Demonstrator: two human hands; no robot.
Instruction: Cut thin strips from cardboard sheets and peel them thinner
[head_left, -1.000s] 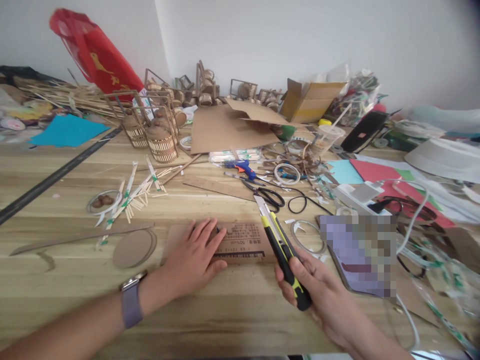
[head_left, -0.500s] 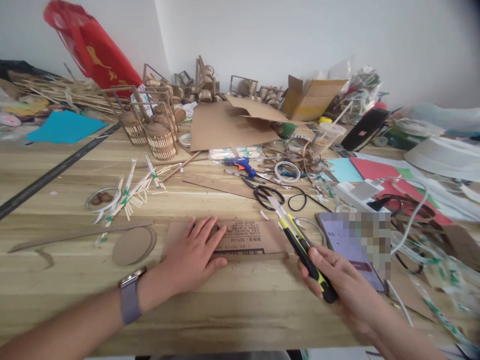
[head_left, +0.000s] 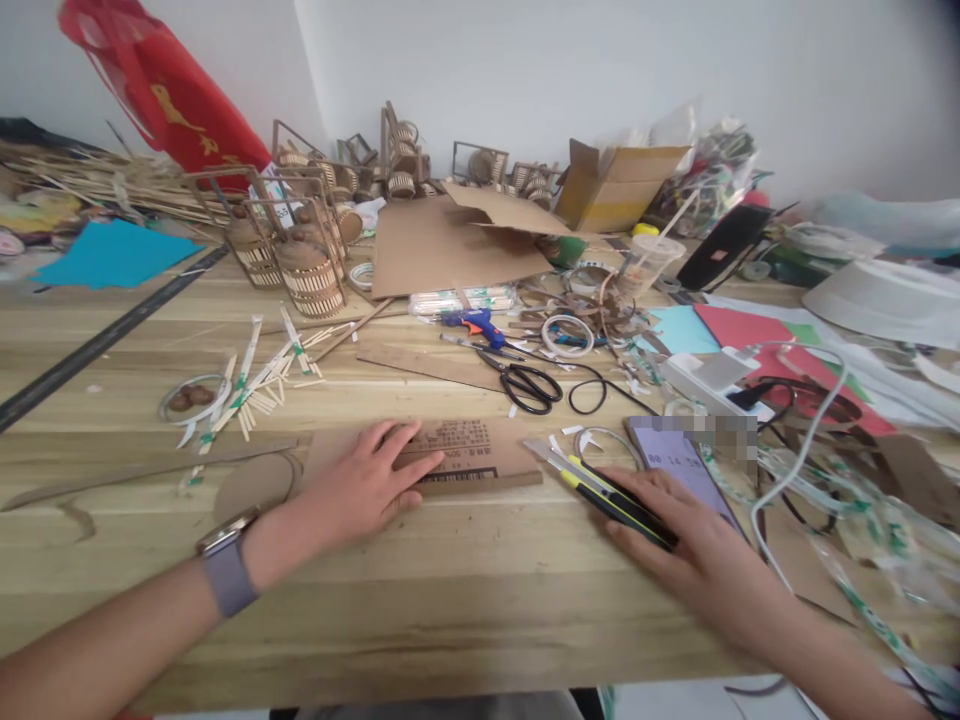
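Note:
My left hand (head_left: 360,490) lies flat, fingers spread, on a small printed piece of cardboard (head_left: 484,455) on the wooden table (head_left: 465,600). A grey watch (head_left: 225,578) is on that wrist. My right hand (head_left: 697,560) holds a yellow and black utility knife (head_left: 581,477) low against the table, its blade out and pointing left toward the cardboard's right end. A phone (head_left: 679,458) lies just beyond the right hand.
Black scissors (head_left: 529,385), a blue glue gun (head_left: 476,325) and tape rings lie behind the cardboard. A cardboard disc (head_left: 251,485) and strip sit to the left. Bamboo lanterns (head_left: 307,270), cardboard sheets (head_left: 450,245), a power strip (head_left: 709,375) and cables crowd the back and right.
My right hand has lowered the knife from raised above the cardboard down to the table at the right, beside the phone. The left hand stays flat on the cardboard.

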